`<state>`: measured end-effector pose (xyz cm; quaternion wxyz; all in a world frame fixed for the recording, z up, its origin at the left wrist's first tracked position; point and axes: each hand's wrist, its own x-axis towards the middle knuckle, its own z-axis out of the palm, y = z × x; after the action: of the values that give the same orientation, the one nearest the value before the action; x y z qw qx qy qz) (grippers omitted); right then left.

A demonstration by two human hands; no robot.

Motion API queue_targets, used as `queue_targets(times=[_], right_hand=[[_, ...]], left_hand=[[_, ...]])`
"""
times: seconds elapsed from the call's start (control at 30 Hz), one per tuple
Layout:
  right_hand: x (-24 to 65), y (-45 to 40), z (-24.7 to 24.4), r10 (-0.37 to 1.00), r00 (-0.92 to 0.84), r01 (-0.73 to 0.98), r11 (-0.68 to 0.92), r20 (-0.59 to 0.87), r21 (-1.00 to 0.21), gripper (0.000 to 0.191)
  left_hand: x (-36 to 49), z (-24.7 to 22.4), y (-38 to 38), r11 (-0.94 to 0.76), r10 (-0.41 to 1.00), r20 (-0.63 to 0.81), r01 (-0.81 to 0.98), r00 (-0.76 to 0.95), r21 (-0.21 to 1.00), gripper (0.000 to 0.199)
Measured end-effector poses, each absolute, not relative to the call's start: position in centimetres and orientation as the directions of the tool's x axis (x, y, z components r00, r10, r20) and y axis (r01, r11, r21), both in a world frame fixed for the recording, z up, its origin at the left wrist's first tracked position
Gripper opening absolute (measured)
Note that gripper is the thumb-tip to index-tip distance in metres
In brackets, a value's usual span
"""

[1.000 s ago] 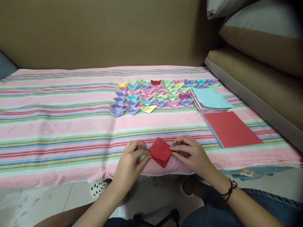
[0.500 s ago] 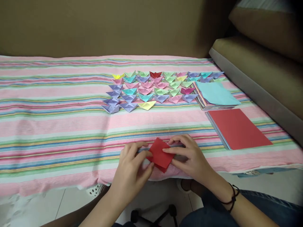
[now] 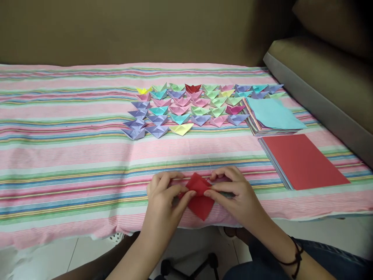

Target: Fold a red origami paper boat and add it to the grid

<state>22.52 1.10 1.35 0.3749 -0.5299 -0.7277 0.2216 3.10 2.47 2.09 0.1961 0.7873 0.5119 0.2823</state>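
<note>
A small folded red paper (image 3: 201, 208) is held near the front edge of the striped cloth, one corner toward me. My left hand (image 3: 164, 200) pinches its left side between thumb and forefinger. On the right side, my right hand (image 3: 237, 194) grips the paper with thumb and fingers. The paper's upper layer is bent along the line between both thumbs. Beyond the hands, rows of small folded paper boats (image 3: 180, 129) in purple, pink, green, blue, yellow and red stand on the cloth.
A stack of light blue-topped paper (image 3: 275, 113) lies right of the boats, with a red-topped stack (image 3: 305, 161) nearer. Brown cushions (image 3: 320, 74) rise at the right. The striped cloth (image 3: 67, 155) spreads leftward. A wheeled chair base (image 3: 189, 272) shows below.
Both thumbs have come onto the red paper, and its lower corner now reaches further toward me, with a bend across the middle. The view has shifted slightly.
</note>
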Motion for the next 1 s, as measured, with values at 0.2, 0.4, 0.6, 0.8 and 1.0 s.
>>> queue_targets(times=[0.2, 0.4, 0.6, 0.8, 1.0], right_hand=[[21.5, 1.6, 1.7, 0.979, -0.006, 0.599, 0.167, 0.203, -0.783, 0.015], [21.1, 1.6, 1.8, 0.978, 0.027, 0.62, 0.144, 0.205, -0.771, 0.017], [20.8, 1.6, 1.9, 0.967, 0.082, 0.643, 0.134, 0.242, -0.754, 0.01], [20.7, 1.6, 1.7, 0.955, 0.087, 0.665, 0.155, 0.283, -0.73, 0.008], [20.5, 1.8, 1.7, 0.956, 0.095, 0.681, 0.142, 0.279, -0.718, 0.006]], left_hand=[[3.9, 2.3, 1.5, -0.508, 0.847, 0.406, 0.747, 0.344, 0.429, 0.021], [5.3, 1.8, -0.8, -0.699, 0.651, 0.49, 0.709, 0.58, 0.091, 0.039], [5.4, 0.7, -1.1, -0.662, 0.645, 0.514, 0.75, 0.565, 0.005, 0.039], [5.5, 0.6, -1.1, -0.66, 0.652, 0.485, 0.751, 0.583, -0.016, 0.038], [5.6, 0.7, -0.9, -0.644, 0.672, 0.458, 0.765, 0.581, -0.027, 0.04]])
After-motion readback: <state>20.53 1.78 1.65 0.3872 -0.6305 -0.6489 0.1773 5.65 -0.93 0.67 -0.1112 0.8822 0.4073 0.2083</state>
